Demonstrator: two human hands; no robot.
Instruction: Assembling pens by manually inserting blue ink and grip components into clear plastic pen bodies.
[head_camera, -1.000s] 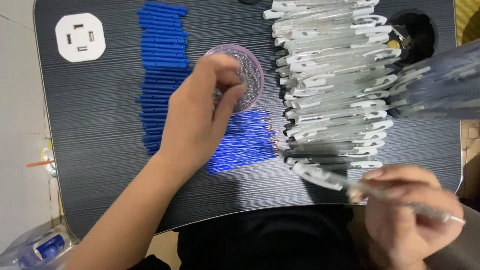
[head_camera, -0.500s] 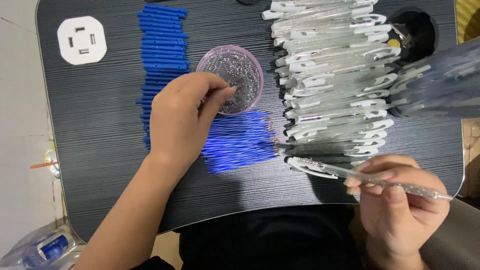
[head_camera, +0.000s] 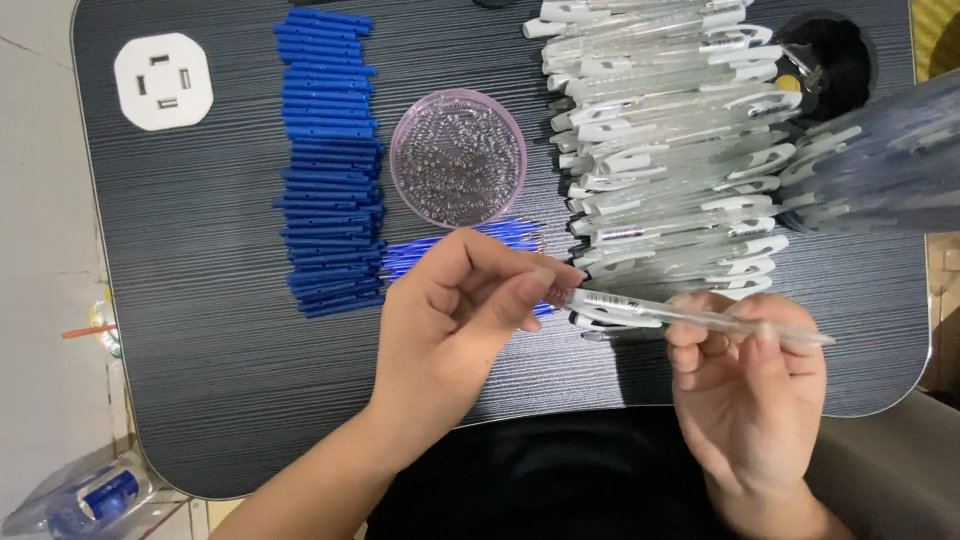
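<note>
The clear pen barrel (head_camera: 700, 318) held over the tabletop (head_camera: 200, 330) looks like glossy, see-through plastic, as do the piled barrels (head_camera: 670, 150) at the tabletop's far right. The tabletop itself is dark and matt, with a fine ribbed, wood-like grain. Near its middle, the round dish (head_camera: 458, 158) is shiny pink-tinted clear plastic, filled with small bright metal springs (head_camera: 455, 150). The blue tubes (head_camera: 332, 160) left of the dish appear matt, opaque plastic.
</note>
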